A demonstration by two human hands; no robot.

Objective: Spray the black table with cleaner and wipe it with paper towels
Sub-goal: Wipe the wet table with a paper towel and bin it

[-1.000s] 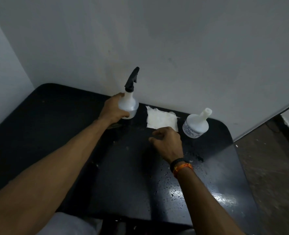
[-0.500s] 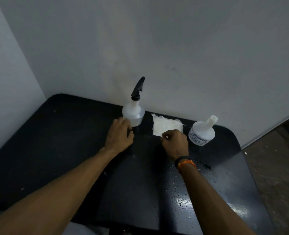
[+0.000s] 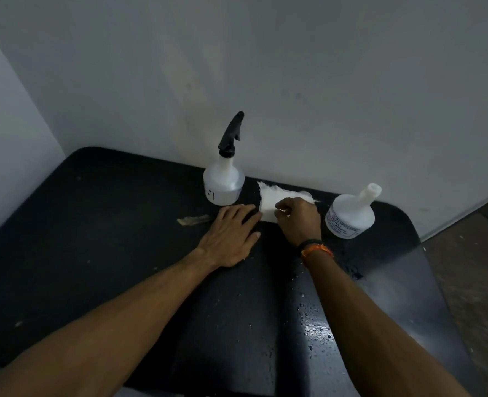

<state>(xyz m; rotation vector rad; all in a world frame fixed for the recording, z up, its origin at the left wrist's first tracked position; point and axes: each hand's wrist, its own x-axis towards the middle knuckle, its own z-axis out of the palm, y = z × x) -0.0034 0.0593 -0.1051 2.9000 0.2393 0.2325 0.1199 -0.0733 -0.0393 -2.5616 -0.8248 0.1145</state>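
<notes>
paper towels [image 3: 268,200] lie at the back of the black table [image 3: 108,253], close against the wall, between the spray bottle [image 3: 222,181] and a second white bottle [image 3: 350,214] with no trigger on it. the right hand's fingers [image 3: 283,207] curl down onto the near part of the sheet, thumb and forefinger seeming to nip its edge, though from here i cannot tell if they have truly closed on it. the left hand's fingers [image 3: 244,212] lie flat and slightly spread on the tabletop, tips just touching the towel's left edge. the right hand [image 3: 300,222] wears a dark and orange band at the wrist; the left hand [image 3: 231,236] rests palm down just in front of the spray bottle.

the towel looks thin, soft and weightless, with a ragged far edge. i'd say it will tear if dragged by one corner, worse once wet, so better to bunch it into the palm. droplets [image 3: 314,325] shine on the near right of the table, which suggests spraying is done there. a pale scrap [image 3: 192,220] lies left of the hands.
</notes>
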